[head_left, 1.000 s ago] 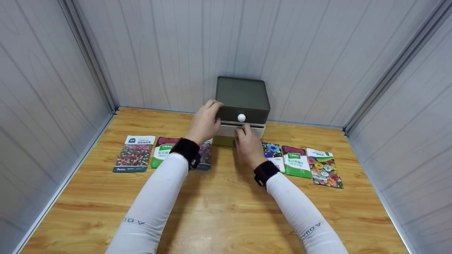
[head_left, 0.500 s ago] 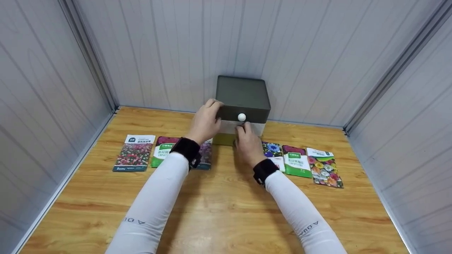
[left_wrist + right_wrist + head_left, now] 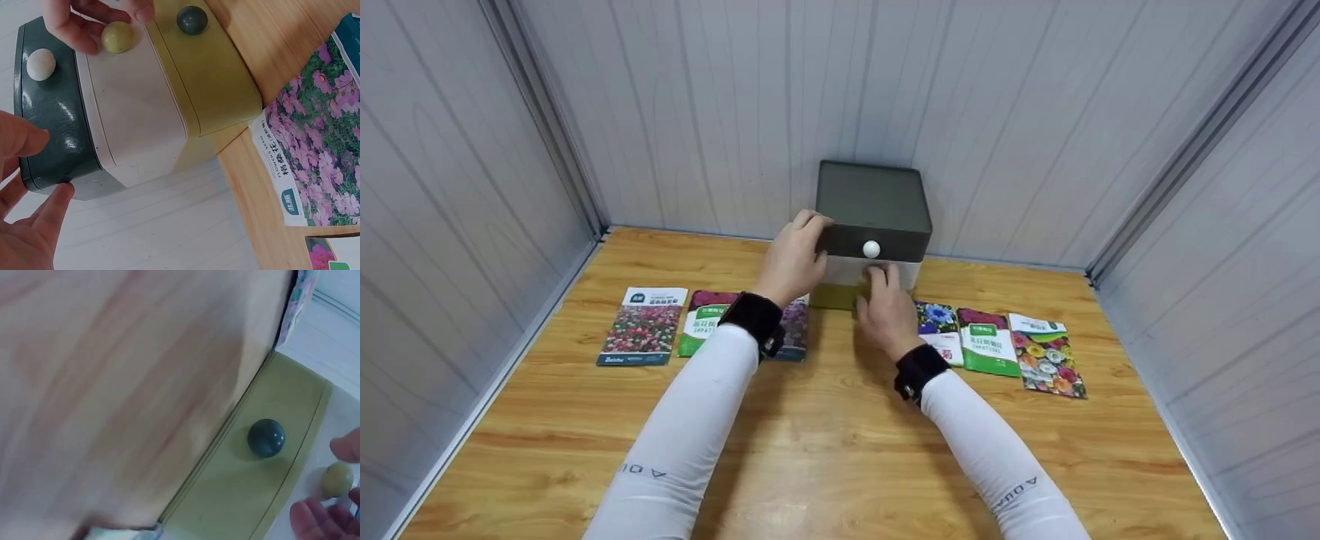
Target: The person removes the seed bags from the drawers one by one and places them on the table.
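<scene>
A small three-tier drawer box (image 3: pixel 874 196) stands against the back wall, with a dark green top, a white middle and an olive bottom tier. My left hand (image 3: pixel 795 255) holds its upper left corner, fingers on the dark tier (image 3: pixel 62 107) beside the white knob (image 3: pixel 41 64). My right hand (image 3: pixel 887 311) is in front of the white drawer (image 3: pixel 132 84), which sits flush with the tiers around it. In the right wrist view its thumb and fingers are spread around the yellow-green knob (image 3: pixel 337 480), with gaps between. Below it is the dark knob (image 3: pixel 266 437) of the olive drawer (image 3: pixel 219 79).
Flower seed packets lie flat on the wooden table (image 3: pixel 825 450) on both sides: a pink-flower packet (image 3: pixel 642 330) and two others at left; a blue-flower packet (image 3: pixel 937 319), a green-and-white packet (image 3: pixel 988 345) and a multicoloured packet (image 3: pixel 1048 356) at right. Panel walls enclose three sides.
The white middle drawer has slid back into the box, closing the gap under the dark tier. My right fingers have loosened from its knob. My left hand has stayed on the corner.
</scene>
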`<state>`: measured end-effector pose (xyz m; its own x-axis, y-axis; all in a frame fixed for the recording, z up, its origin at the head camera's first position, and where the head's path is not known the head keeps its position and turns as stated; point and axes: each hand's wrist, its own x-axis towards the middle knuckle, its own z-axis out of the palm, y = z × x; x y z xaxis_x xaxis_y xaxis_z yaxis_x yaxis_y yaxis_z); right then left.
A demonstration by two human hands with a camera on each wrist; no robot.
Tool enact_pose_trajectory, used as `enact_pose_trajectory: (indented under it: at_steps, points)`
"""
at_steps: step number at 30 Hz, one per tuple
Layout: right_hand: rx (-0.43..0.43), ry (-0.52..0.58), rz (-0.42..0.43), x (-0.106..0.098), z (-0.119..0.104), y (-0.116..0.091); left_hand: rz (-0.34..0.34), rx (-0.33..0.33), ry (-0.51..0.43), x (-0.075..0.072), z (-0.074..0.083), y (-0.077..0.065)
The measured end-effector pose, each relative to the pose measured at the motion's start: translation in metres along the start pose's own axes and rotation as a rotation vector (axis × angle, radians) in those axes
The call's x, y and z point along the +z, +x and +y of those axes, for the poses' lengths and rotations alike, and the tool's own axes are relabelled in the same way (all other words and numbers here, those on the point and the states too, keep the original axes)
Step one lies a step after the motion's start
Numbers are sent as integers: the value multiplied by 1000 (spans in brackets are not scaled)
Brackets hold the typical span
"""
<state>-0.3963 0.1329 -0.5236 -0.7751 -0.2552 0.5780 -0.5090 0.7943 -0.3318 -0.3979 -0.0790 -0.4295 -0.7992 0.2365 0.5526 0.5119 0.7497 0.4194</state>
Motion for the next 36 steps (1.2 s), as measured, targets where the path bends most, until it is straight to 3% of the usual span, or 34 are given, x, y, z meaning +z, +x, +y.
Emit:
enact_pose_trajectory:
  at_steps: [10, 13, 21, 27, 36]
  points:
    - [316, 148, -69, 5, -6, -5, 6, 6, -9, 1, 0, -2]
    - [371, 172, -100, 8, -7, -5, 3, 12, -7, 1, -1, -2]
    - [398, 147, -167, 16, -8, -9, 4, 11, -2, 1, 0, -2]
    - [404, 183, -154, 22, -3, -11, -14, -7, 7, 0, 2, -3]
    - [430, 269, -31, 75, 50, -8, -9, -3, 12, 1, 2, -1]
